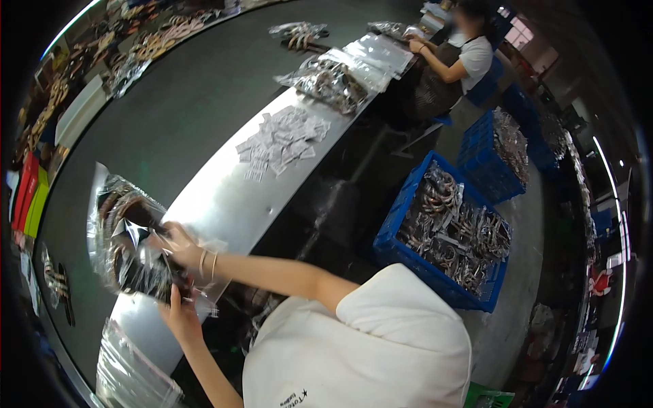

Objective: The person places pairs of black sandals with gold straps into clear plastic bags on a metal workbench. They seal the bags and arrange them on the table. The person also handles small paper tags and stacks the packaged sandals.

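Note:
A clear plastic bag (139, 255) with brown and black curved pieces inside is held up at the left, over the edge of the metal table. My left hand (178, 316) grips its lower edge, thumb up. My right hand (178, 246), with bands at the wrist, is closed on the bag's right side; the plastic partly hides its fingers. What kind of pieces the bag holds I cannot make out. Flat empty clear bags (129, 370) lie on the table just below my left hand.
The metal table (218, 194) bears a heap of small white packets (282, 139) and filled bags (326, 81) farther off. A dark belt (163, 102) runs alongside, with more bags on it. Blue crates (384, 241) of bagged pieces stand right. A co-worker (469, 61) sits at the far end.

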Action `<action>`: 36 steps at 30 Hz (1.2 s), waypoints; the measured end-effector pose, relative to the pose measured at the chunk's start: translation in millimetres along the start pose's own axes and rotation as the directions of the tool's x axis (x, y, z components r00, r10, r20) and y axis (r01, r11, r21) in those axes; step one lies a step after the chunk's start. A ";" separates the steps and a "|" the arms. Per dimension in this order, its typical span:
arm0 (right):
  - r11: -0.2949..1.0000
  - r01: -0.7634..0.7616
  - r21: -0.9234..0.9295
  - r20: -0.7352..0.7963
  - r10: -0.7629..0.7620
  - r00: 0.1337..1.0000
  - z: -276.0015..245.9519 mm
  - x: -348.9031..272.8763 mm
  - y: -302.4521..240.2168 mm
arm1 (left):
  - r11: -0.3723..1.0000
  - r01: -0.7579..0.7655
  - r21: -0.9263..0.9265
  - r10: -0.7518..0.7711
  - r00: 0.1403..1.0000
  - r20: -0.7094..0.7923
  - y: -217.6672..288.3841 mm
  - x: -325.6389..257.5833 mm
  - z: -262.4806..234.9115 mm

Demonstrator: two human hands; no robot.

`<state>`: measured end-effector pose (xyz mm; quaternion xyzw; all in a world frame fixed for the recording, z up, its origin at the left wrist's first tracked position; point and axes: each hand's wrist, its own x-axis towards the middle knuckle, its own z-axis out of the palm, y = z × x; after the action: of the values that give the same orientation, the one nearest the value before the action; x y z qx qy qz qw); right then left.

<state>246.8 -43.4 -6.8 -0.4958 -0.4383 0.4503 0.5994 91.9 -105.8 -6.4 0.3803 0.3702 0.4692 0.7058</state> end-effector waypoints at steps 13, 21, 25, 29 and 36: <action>0.558 0.365 -0.745 0.122 -0.424 0.897 -11.6 8.1 49.2 | 0.993 0.057 0.102 -0.027 0.962 -0.271 -48.2 38.6 -56.3; 0.428 0.626 -0.652 0.547 -0.306 0.779 11.9 -70.6 13.9 | 0.923 0.214 0.320 -0.111 0.944 -0.312 -10.3 -24.9 -51.8; 0.445 0.673 -0.590 0.647 -0.237 0.724 40.5 -77.6 14.8 | 0.950 0.180 0.254 -0.099 0.948 -0.303 7.4 -36.6 -39.1; 0.348 0.801 -0.487 0.743 -0.317 0.589 39.9 -83.7 18.7 | 0.936 0.125 0.330 -0.034 0.963 -0.267 -6.2 -37.9 -49.3; 0.062 0.718 -0.693 0.707 0.255 0.660 -166.6 -147.8 23.5 | 0.942 0.234 0.242 -0.166 0.947 -0.274 -12.6 -76.7 -62.5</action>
<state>375.2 -218.3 -62.3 -0.4601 -0.8849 0.0665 -0.0289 19.8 -169.7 -32.1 0.3714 0.5535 0.3835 0.6392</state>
